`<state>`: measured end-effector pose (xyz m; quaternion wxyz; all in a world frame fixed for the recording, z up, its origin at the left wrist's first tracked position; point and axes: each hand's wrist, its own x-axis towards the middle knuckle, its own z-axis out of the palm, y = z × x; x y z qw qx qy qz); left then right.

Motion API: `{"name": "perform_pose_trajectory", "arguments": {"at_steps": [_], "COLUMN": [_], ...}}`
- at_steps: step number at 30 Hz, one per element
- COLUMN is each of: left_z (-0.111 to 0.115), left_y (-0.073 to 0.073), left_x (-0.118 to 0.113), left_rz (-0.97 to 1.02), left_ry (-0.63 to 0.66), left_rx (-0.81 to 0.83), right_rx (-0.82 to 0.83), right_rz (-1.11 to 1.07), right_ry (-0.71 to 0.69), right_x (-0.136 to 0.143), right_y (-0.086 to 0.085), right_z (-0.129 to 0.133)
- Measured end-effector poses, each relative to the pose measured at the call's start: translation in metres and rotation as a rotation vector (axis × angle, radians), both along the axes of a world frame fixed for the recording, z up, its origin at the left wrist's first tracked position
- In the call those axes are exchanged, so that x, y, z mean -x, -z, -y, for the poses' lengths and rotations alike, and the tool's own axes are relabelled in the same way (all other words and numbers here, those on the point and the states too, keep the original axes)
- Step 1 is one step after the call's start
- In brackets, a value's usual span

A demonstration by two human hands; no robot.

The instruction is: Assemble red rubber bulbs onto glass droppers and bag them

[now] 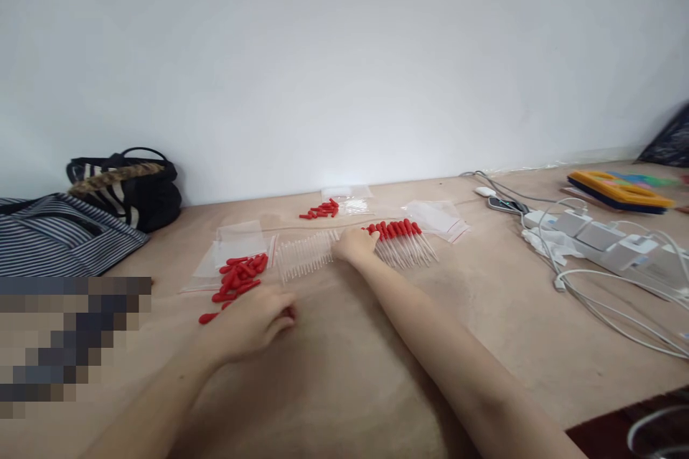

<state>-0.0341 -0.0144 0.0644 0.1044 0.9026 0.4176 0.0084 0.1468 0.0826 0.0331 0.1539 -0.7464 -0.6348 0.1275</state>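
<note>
My left hand is curled just in front of a pile of red rubber bulbs, and a bit of red shows between its fingers, so it appears to hold a rubber bulb. Reaching further out, my right hand is closed at the left end of a row of droppers, glass tubes with red bulbs fitted on them. What its fingertips grip is hidden. To its left lies a row of bare clear tubes, close to the hand.
Small red pieces and a clear bag lie near the wall. Another bag is beside the droppers. White chargers and cables, and a yellow case, occupy the right. A black bag and striped cloth are left.
</note>
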Motion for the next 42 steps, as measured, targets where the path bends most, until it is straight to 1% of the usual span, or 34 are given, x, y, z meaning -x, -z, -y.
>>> {"name": "perform_pose_trajectory", "arguments": {"at_steps": [1,2,4,5,7,9,12,15,18,21,25,29,32,36,42], "left_z": [0.000,0.001,-0.001,-0.002,-0.004,-0.006,-0.007,-0.006,-0.007,-0.010,-0.011,-0.008,-0.004,-0.002,-0.002], "left_y": [0.010,0.019,0.037,0.045,0.053,0.056,0.054,0.054,0.057,0.058,0.058,0.056,0.055,0.054,0.054], "left_x": [-0.006,-0.013,-0.024,-0.030,-0.038,-0.043,-0.043,-0.039,-0.038,-0.042,-0.046,-0.048,-0.049,-0.051,-0.053], "left_rz": [0.024,0.057,0.211,0.286,0.408,0.482,0.503,0.478,0.487,0.487,0.495,0.525,0.535,0.544,0.552], "left_ry": [0.040,0.053,0.052,0.055,0.053,0.024,-0.035,-0.075,-0.111,-0.129,-0.124,-0.111,-0.145,-0.205,-0.218], "left_rx": [-0.054,-0.103,-0.225,-0.251,-0.251,-0.219,-0.172,-0.152,-0.168,-0.168,-0.168,-0.174,-0.135,-0.050,-0.040], "right_rx": [-0.022,-0.045,-0.125,-0.177,-0.369,-0.455,-0.493,-0.497,-0.480,-0.447,-0.420,-0.406,-0.427,-0.487,-0.522], "right_rz": [-0.007,-0.013,-0.038,-0.053,-0.109,-0.113,-0.066,-0.030,-0.023,-0.031,-0.053,-0.047,-0.042,-0.061,-0.074], "right_ry": [-0.010,-0.023,-0.080,-0.118,-0.260,-0.374,-0.530,-0.553,-0.525,-0.516,-0.504,-0.533,-0.515,-0.489,-0.541], "right_x": [-0.004,-0.008,-0.023,-0.032,-0.053,-0.075,-0.102,-0.115,-0.118,-0.116,-0.111,-0.100,-0.094,-0.089,-0.078], "right_y": [-0.002,-0.003,-0.004,-0.003,0.004,0.015,0.031,0.040,0.042,0.040,0.036,0.038,0.040,0.038,0.033], "right_z": [0.003,0.008,0.022,0.032,0.053,0.075,0.097,0.103,0.101,0.098,0.095,0.090,0.090,0.097,0.107]}}
